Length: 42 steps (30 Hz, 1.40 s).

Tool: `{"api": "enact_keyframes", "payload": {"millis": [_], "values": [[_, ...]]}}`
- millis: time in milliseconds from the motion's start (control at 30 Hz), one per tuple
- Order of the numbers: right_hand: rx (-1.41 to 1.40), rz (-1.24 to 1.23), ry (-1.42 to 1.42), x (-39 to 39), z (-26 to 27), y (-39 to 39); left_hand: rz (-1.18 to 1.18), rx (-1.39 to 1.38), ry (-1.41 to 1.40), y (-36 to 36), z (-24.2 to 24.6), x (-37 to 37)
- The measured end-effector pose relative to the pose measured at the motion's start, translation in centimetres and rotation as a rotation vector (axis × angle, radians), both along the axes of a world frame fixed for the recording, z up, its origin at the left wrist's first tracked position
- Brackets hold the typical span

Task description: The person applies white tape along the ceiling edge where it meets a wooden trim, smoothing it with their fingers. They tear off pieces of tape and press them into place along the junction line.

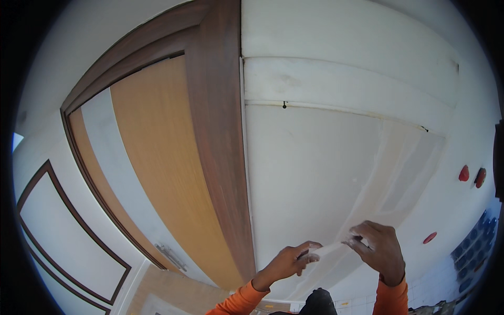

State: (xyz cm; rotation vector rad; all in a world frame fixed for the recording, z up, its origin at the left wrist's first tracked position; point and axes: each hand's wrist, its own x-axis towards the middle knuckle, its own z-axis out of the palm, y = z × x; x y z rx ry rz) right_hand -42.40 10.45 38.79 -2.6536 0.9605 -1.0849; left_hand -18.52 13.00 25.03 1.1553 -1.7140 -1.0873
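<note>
Between my two hands stretches a thin whitish strip (331, 248), which looks like joint tape. My left hand (289, 262) pinches its left end between thumb and fingers. The fingertips of my right hand (378, 247) grip the other end, and white powder or paste coats them. Behind the hands is a white wall panel (307, 169). A beige and grey band of smoothed filler (388, 169) runs slantwise down its right side. Both of my forearms wear orange sleeves (240, 301).
A brown wooden door frame (220, 157) borders the panel, around a wood-and-white door (157, 157) with a metal handle (170, 258). Two dark hooks or fasteners, one a black knob (284, 104), sit along the panel's upper seam. Red fittings (464, 173) and stacked blue round objects (474, 244) are at right. A black object (318, 302) is below.
</note>
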Motion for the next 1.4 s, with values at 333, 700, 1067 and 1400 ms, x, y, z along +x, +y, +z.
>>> {"api": "enact_keyframes", "payload": {"millis": [333, 700, 1067, 1400], "values": [[-0.267, 0.225, -0.078, 7.5, 13.1, -6.7, 0.473, -0.394, 0.092, 4.3, 9.5, 8.7], [-0.098, 0.467, -0.583, 15.9, 25.4, -11.7, 0.89, -1.165, -0.684, 1.1, 35.7, 20.6], [0.606, 0.751, -1.26, 27.4, 17.1, -9.4, 1.184, -1.267, -1.707, -0.3, 50.2, 16.4], [-0.3, 0.491, -1.082, 25.7, 24.1, -14.7, 1.29, -1.272, -1.289, 1.5, 45.6, 22.4]]}}
